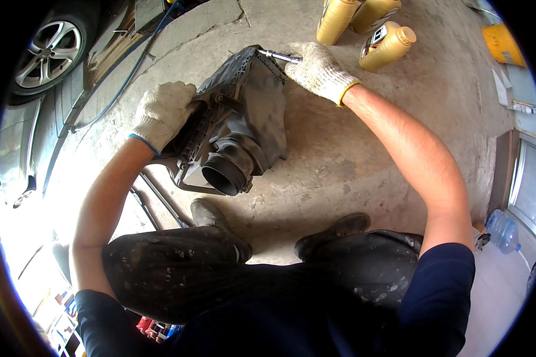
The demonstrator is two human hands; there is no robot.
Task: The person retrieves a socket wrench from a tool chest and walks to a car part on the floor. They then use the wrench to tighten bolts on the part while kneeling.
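In front of me is a black plastic air filter housing (pixel 257 107), its round duct opening (pixel 223 174) facing toward me. My left hand (pixel 164 113), in a white knit glove, is closed round the housing's left edge; its fingertips are partly hidden. At the far right corner my gloved right hand (pixel 318 70) is closed on a tool with a shiny metal shaft (pixel 280 56). The shaft's tip meets the housing's far edge. Whether it is a screwdriver or a socket driver I cannot tell, since the glove covers its handle.
Several gold plastic bottles (pixel 388 46) stand beyond my right hand. A yellow container (pixel 504 44) is farther right, and a clear water jug (pixel 503 231) lies nearer. At the left are a car wheel (pixel 49 53), a blue hose (pixel 128 80) and dark rods (pixel 164 199) by my boot.
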